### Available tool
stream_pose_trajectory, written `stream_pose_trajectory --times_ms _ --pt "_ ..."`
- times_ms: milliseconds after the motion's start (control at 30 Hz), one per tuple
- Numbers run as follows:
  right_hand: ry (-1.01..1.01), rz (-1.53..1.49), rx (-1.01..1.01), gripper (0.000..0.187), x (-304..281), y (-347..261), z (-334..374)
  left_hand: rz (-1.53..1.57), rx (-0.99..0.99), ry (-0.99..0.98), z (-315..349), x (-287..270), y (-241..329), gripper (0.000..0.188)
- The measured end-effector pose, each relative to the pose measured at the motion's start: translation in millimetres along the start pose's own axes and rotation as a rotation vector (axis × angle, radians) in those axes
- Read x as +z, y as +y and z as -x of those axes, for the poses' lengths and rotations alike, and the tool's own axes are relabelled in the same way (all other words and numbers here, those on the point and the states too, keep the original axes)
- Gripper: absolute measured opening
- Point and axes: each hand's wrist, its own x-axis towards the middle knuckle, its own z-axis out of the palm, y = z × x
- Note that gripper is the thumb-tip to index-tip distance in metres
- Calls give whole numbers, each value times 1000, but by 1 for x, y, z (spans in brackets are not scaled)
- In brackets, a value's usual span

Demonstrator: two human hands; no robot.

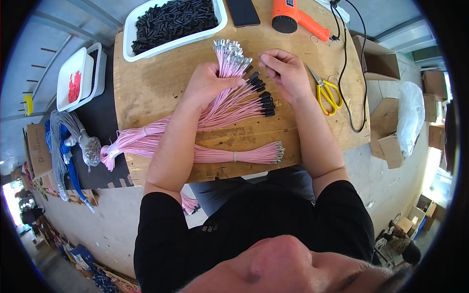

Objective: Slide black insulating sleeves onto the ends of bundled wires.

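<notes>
Head view of a wooden desk point(161, 93). The left hand point(207, 83) is closed around a fanned bundle of pink wires point(229, 100) near the desk's middle; some wire ends carry bare metal terminals, others black sleeves. The right hand point(288, 73) rests just beside the bundle's tips, fingers curled, pinching what appears to be a small black sleeve; the piece is too small to tell for sure. A second tied bundle of pink wires point(234, 155) lies along the near edge. A white tray of black sleeves point(171, 22) sits at the far edge, with an orange heat gun point(298, 17) at the far right corner. Yellow-handled scissors point(326, 93) lie near the right edge.
</notes>
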Motion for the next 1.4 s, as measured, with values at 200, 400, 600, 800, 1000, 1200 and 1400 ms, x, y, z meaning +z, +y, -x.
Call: stream_pose_trajectory --times_ms 200,400,600,800,1000,1200,1400 --pt "-126 65 10 18 1 2 3 -3 49 -25 0 2 -3 29" --pt "-172 105 24 17 3 2 5 -63 45 -36 -2 0 -8 24" --pt "-158 135 1 16 0 0 6 82 7 -11 1 6 1 22" --pt "-132 209 6 15 -3 2 5 199 -23 -6 1 6 1 20" --pt "-169 393 -221 11 7 3 13 203 -26 -10 1 6 3 20" --pt "-179 539 -320 10 10 1 16 179 -24 -8 2 6 4 19" --pt "-185 456 -188 10 13 -3 16 155 4 1 2 7 1 18"
